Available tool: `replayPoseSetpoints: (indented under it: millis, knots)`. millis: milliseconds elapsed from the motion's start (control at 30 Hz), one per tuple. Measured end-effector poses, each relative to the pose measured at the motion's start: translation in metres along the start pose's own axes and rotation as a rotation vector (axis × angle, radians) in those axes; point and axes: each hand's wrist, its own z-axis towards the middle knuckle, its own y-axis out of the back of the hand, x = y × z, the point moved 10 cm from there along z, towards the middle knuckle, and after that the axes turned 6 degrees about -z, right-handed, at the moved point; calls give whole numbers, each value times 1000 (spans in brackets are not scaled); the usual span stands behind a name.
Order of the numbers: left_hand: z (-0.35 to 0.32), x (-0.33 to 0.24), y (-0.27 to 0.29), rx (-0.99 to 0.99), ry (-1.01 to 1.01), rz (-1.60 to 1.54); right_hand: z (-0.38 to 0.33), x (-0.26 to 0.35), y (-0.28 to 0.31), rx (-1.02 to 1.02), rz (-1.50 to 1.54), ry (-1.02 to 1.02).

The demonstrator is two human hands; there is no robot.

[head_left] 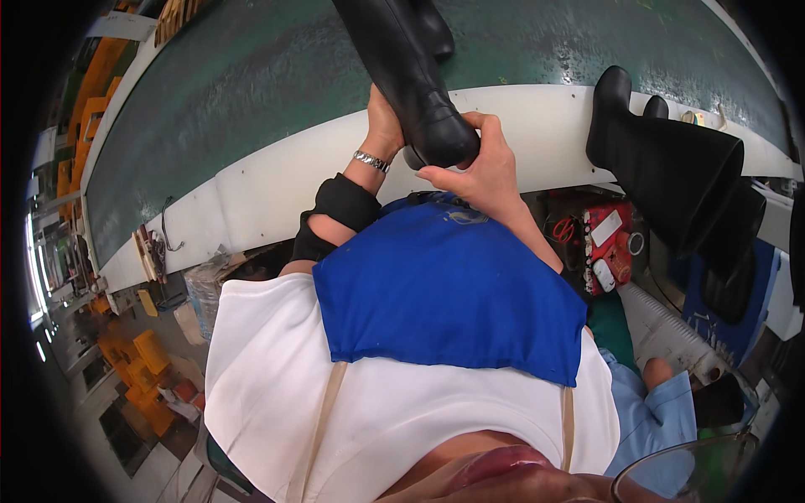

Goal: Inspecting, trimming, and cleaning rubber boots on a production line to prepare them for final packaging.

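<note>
Hands: right point(480, 172) clasps boot point(411, 75) toe, left point(383, 126) braces behind, grip hidden | steadied at belt point(251, 101) edge | 1 boot pair point(671, 168) lies right.

Bright, even light, sharp centre, strong fisheye bending, black vignette at edges.

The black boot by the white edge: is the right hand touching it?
Touching. The head view shows the right hand with fingers wrapped over the toe of the black boot.
</note>
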Motion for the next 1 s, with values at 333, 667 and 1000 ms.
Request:
replayPoseSetpoints:
  millis: [333, 667, 1000]
  knots:
    - [-12, 17, 0, -108, -5, 204, 13, 3, 35, -5, -178, -55]
    - [-8, 53, 38, -1, 123, 627, 2, -57, 56, -65, 266, -240]
    - [-42, 68, 83, -143, 475, 180, -25, -91, 75, -296, 532, -179]
